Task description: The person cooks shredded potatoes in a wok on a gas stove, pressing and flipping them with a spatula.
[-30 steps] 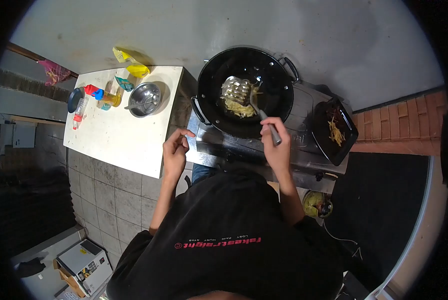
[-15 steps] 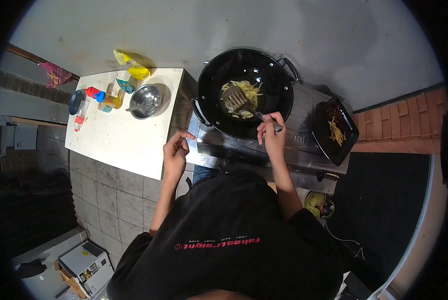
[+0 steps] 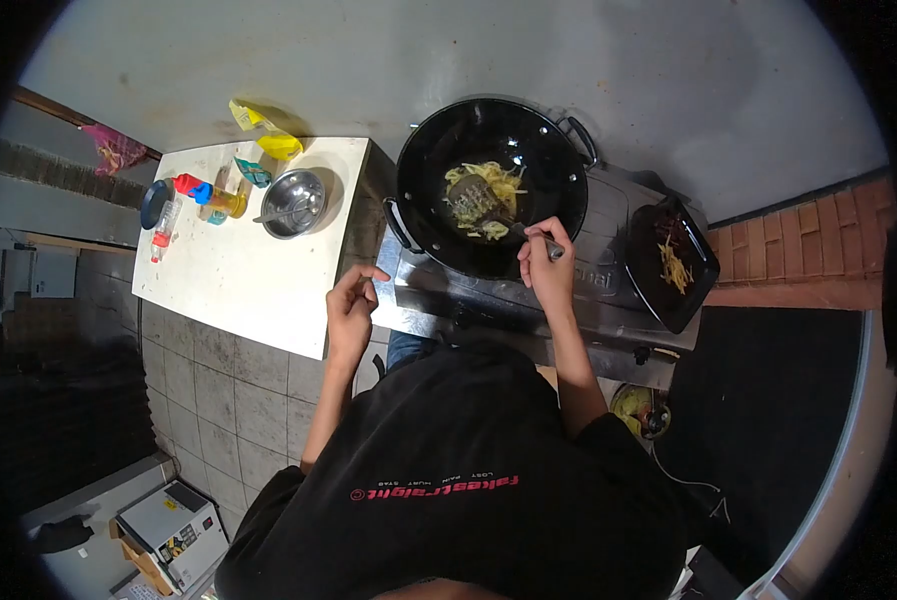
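Note:
My right hand (image 3: 548, 262) is closed round the handle of a slotted metal spatula (image 3: 475, 198), whose blade lies among pale yellow shreds (image 3: 509, 183) in a black two-handled wok (image 3: 553, 205). The wok stands on a stove (image 3: 605, 232). My left hand (image 3: 352, 303) hangs between the white table and the stove, touching nothing; its index finger points out while the other fingers are curled, with nothing visible in them. To the right of the wok, a black tray (image 3: 696, 289) on the stove holds more yellow strips and something dark.
On the white table (image 3: 238, 285) are a metal bowl (image 3: 307, 220) with a spoon, a yellow packet (image 3: 281, 146), a teal packet (image 3: 253, 172), bottles (image 3: 230, 203) and a dark round lid (image 3: 154, 204). A brick ledge (image 3: 798, 245) borders the stove's right side.
The spatula has come down from above the shreds, its blade tilting over into them. The shreds are more spread out in the wok. My right hand has shifted slightly; my left hand has barely moved.

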The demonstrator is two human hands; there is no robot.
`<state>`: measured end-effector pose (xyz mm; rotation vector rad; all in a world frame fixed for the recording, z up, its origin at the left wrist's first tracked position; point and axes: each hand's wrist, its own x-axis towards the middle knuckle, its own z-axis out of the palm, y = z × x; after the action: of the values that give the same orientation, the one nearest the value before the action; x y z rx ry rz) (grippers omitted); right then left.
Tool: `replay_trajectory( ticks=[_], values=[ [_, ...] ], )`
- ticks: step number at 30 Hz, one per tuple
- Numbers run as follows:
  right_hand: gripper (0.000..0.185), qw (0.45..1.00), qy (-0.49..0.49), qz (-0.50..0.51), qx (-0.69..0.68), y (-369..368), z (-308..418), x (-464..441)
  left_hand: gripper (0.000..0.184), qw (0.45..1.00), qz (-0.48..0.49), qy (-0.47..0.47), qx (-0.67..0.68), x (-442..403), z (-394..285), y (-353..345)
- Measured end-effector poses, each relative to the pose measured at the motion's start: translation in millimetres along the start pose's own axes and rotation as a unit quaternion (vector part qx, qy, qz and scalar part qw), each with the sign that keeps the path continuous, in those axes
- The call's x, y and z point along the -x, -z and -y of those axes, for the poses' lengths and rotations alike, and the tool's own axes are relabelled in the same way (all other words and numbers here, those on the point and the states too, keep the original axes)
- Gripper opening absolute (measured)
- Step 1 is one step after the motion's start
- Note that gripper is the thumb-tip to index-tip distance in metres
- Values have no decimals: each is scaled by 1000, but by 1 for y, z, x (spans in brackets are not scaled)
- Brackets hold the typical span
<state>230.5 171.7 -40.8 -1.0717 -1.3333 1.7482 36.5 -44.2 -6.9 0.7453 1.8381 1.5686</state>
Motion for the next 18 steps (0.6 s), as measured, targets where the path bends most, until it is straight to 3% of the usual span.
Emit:
replay_trajectory(
  ticks=[8,18],
  values=[
    [7,999,34,7,18,12,14,-1,51,1000,-4,1,-8,1,0,1],
    [4,943,211,2,257,13,56,2,51,1000,1,7,-6,-4,-3,-1]
  ],
)
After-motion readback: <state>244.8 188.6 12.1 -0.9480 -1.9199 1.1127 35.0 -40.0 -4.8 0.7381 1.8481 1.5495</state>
